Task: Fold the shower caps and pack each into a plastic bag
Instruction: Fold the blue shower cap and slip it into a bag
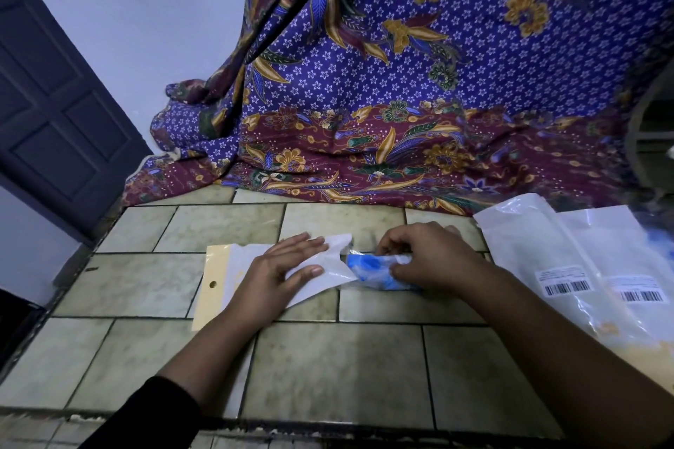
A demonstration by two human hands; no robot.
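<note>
Shower cap point(375, 272) (blue, folded) pinched by right hand point(426, 259) at plastic bag point(328, 266) mouth; left hand point(281, 266) spread flat on bag.

Both forearms reach forward. The left hand point(281, 268) lies flat, fingers straight; the right hand point(428, 259) curls, seemingly pinching the shower cap point(368, 268).

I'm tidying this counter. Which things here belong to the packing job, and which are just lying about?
Job: blue shower cap gripped by the right hand; plastic bag under the left hand; barcoded bags stacked at right.
Lying about: patterned cloth behind; dark door at left.
</note>
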